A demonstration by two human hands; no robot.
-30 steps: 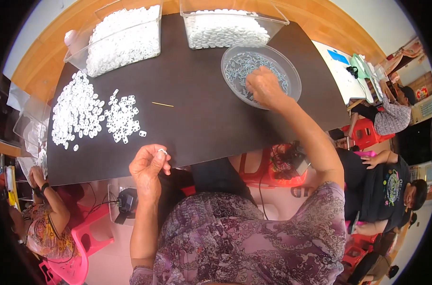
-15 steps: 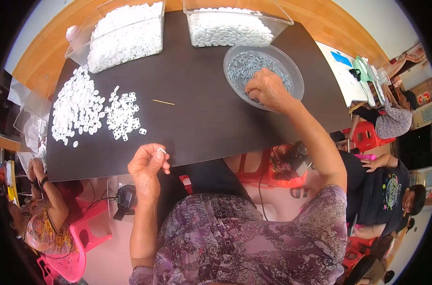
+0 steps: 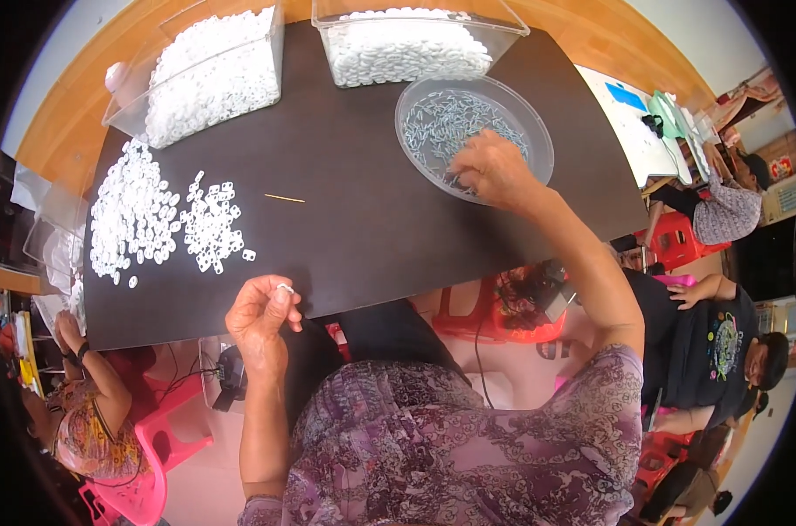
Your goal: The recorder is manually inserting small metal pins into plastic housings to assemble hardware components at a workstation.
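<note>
Near the table's front edge, my left hand (image 3: 259, 317) pinches a small white plastic piece (image 3: 286, 287) between thumb and forefinger. My right hand (image 3: 498, 171) reaches into a round clear plastic bowl (image 3: 542, 140), its fingers curled down and drawn together at the front rim. Thin grey-blue pins (image 3: 450, 118) lie scattered over the bowl's bottom. Whatever the right fingertips hold, if anything, is hidden. Left of centre lie a pile of small squarish white pieces (image 3: 212, 230) with holes and a larger pile of oval white pieces (image 3: 130, 215).
Two clear bins, a left bin (image 3: 279, 83) and a right bin (image 3: 507, 39), stand along the far edge with white parts inside. A thin yellow stick (image 3: 285, 198) lies mid-table on the dark tabletop (image 3: 354, 167). Other people sit at both sides, near red and pink plastic chairs (image 3: 166, 434).
The view has shifted slightly. My right hand stays in the bowl, its fingers moving a little among the pins. The left hand keeps its pinch on the white piece.
</note>
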